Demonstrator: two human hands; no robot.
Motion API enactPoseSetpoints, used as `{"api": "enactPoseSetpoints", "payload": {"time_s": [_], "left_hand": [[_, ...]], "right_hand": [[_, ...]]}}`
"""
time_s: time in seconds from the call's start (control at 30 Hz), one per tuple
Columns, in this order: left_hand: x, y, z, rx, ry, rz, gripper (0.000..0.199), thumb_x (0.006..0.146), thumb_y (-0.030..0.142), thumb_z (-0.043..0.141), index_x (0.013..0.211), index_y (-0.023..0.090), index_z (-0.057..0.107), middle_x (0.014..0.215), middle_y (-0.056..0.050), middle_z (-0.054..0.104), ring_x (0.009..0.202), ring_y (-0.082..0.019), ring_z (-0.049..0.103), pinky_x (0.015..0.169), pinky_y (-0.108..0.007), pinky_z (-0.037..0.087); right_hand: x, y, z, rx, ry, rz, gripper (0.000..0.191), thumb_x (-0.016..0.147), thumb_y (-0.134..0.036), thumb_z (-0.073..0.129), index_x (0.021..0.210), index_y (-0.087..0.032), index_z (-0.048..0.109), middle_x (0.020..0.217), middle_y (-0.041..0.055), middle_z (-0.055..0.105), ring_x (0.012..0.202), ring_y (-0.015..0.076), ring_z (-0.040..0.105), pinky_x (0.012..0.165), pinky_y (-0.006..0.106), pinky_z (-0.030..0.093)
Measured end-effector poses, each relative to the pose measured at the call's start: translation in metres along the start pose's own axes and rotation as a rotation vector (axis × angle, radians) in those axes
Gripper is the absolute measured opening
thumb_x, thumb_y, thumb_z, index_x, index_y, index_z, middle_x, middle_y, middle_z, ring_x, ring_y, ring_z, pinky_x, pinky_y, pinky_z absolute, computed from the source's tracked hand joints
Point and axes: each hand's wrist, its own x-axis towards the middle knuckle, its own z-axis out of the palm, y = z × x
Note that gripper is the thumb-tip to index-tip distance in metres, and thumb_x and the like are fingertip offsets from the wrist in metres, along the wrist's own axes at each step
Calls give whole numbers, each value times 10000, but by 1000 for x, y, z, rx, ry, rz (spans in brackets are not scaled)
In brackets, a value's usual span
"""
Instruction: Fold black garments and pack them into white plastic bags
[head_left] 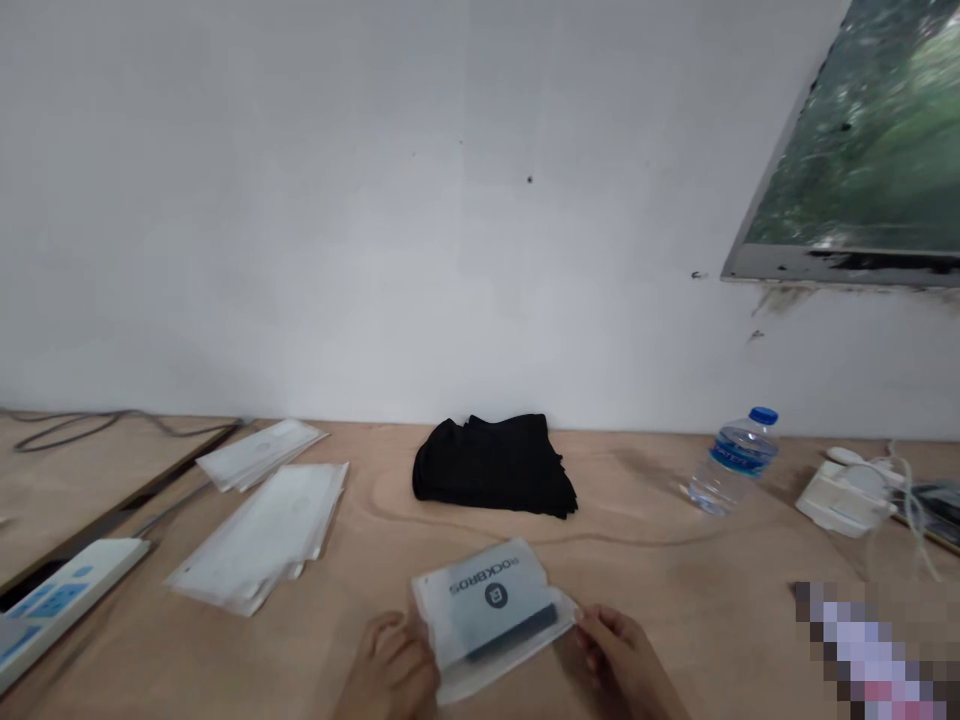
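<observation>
Head view: left hand, right hand gripping side edges of translucent plastic ROCKBROS packet; light, soft, slippery, best held by edges.

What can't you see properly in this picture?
Head view:
Packet: its ends are hidden by the left hand and right hand.
Bottle: label too blurred to read.
Black cloth: too dark to make out its folds.
Dark device: cut off by the right edge.
Bottom-right corner: covered by a pixelated patch.
</observation>
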Motion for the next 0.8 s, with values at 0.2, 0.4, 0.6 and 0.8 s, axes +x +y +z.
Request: {"api": "enactPoseSetpoints", "payload": {"time_s": [0.2,0.4,0.6,0.8], "left_hand": [[56,-5,-21,175,-160,-231,358,829,162,515,1156,257,625,1238,-76,631,1201,-307,518,994,-528,399],[93,43,24,-4,-251,-213,759,857,607,443,1458,197,226,1516,-107,263,1394,-339,196,1097,-618,177],[85,27,47,-9,-332,-242,779,870,641,364,1469,214,107,1533,-84,184,1410,-332,126,1111,-617,100],[83,21,54,-9,-347,-216,778,881,614,371,1467,223,42,1539,-78,159,1410,-338,123,1113,-607,98]], "right_hand": [[4,-24,23,-542,104,-362,228,801,-411,535,907,-267,676,951,63,717,888,261,634,776,363,441],[36,-16,80,-684,-242,-535,558,822,-361,550,1364,-289,439,1467,-19,365,1408,263,187,1143,428,27],[42,-9,83,-1052,-307,-424,611,869,-421,414,1438,-260,263,1522,-58,185,1424,264,96,1144,489,40],[40,-18,86,-1221,-343,-383,611,884,-441,330,1453,-249,218,1530,-72,116,1427,240,65,1149,494,66]]}}
